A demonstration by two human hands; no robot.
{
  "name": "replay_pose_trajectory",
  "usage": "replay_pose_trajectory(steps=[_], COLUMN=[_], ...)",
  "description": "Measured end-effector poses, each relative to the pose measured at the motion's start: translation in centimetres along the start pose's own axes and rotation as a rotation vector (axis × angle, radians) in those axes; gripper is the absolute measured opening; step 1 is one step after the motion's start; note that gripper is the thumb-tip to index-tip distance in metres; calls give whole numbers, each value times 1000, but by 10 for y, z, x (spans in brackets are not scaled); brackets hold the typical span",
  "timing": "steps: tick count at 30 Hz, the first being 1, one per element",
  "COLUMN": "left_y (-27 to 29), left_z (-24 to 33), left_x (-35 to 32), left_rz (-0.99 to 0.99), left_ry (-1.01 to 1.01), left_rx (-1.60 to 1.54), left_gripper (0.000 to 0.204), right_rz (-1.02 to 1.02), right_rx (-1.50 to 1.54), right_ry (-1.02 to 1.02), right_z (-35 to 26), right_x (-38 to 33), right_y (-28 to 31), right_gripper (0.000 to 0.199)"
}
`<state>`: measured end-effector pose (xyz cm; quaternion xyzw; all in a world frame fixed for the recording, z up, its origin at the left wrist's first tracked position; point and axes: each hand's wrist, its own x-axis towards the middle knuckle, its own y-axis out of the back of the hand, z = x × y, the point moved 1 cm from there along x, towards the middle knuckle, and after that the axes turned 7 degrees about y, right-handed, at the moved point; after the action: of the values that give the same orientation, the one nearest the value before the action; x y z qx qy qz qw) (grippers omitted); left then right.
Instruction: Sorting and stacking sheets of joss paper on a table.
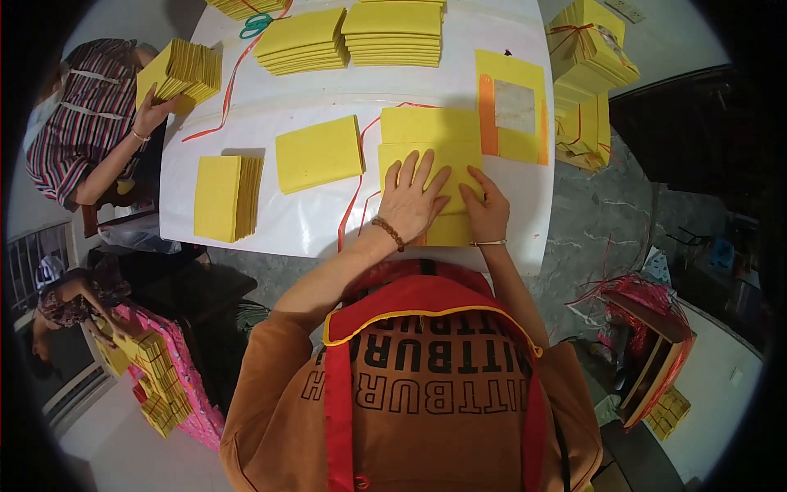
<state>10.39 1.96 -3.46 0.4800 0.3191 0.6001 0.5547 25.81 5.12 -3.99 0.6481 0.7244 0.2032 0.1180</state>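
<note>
A folded yellow paper (pixel 430 127) lies on the white table in front of me, with several layers overlapping. My left hand (pixel 416 197) rests flat on it, fingers spread. At the paper's right edge is my right hand (pixel 490 209); its thumb and forefinger are apart and touch the paper, while the other fingers are bent and partly hidden. An orange strip shows beneath the paper near my left wrist. To the left lies a flat yellow folded piece (pixel 318 153). Further left, a thick stack of folded yellow pieces (pixel 225 197) stands near the table edge.
A yellow sheet with an orange strip and grey panel (pixel 515 107) lies right. Yellow stacks (pixel 392 34), green-handled scissors (pixel 255 25) and red ribbon (pixel 229 94) are at the back. On the left, another person's hand (pixel 152 115) holds a yellow bundle (pixel 184 72).
</note>
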Motion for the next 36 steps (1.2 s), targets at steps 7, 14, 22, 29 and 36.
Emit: replay_pose_trajectory(steps=[7, 14, 22, 29, 36], left_y=[-4, 14, 8, 0, 62], left_z=[-1, -14, -24, 8, -64], left_x=[3, 3, -2, 1, 24], left_rz=[-53, -80, -90, 22, 353], left_ry=[2, -137, -399, -431, -225], left_rx=[20, -217, 7, 442, -243], left_gripper=[50, 52, 49, 46, 41], right_rz=[-191, -358, -424, 9, 116], right_rx=[-695, -759, -571, 471, 538], right_ry=[480, 430, 320, -15, -125], right_z=[-12, -1, -10, 12, 8], right_x=[-35, -36, -34, -24, -27], right_y=[-3, -12, -1, 15, 29], right_gripper=[55, 59, 54, 46, 37])
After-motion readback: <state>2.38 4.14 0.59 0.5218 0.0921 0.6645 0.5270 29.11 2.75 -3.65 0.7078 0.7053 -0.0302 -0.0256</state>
